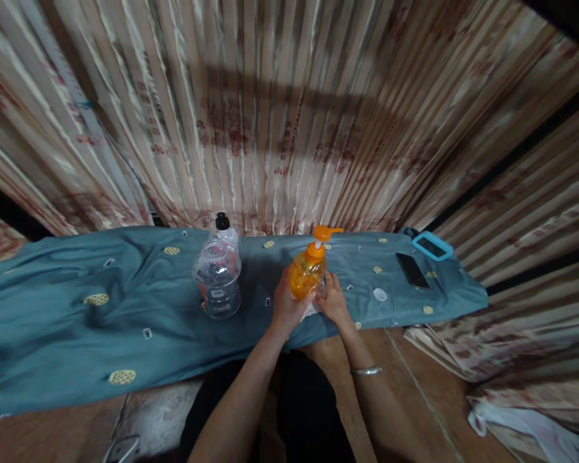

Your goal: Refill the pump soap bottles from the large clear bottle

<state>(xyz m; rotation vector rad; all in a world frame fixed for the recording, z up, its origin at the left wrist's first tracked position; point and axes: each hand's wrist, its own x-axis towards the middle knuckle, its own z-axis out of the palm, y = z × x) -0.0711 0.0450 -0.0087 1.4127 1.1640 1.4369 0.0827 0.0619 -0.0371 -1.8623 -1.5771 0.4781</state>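
Left hand [285, 306]: wrapped around the lower body of the orange pump bottle [307, 272], fingers curled shut on it, holding it upright.
Right hand [334, 301]: sits just right of the bottle with the fingers loosely bent, fingertips up against the bottle's side. Can't really tell if it's gripping anything, looks more like touching. There's a silver bangle [365, 370] on that wrist.
Orange pump bottle: see-through orange plastic with an orange pump head, nozzle pointing right. It's near the front edge of the table, about the middle. If there's a label on it, it's hidden by the hands, nothing readable.
White scrap [311, 311]: a bit of something white peeks out under the bottle between the hands, could be paper or cloth, can't say.
Clear bottle [218, 278]: bigger clear plastic one with a black cap, standing left of the orange one, well apart. It has a small sticker low on the front, but the writing is way too small and blurry to read.
Table [77, 321]: covered with a teal-blue cloth dotted with little yellow ovals and tiny white squares.
Black phone [412, 270]: lying flat, screen dark, off to the right.
Blue-framed thing [432, 245]: light blue rim, dark middle, at the far right corner just behind the phone.
White disc [379, 294]: small round thing, maybe a cap, between the right hand and the phone.
Backdrop [289, 116]: striped beige curtain with reddish printed patterns, no legible text.
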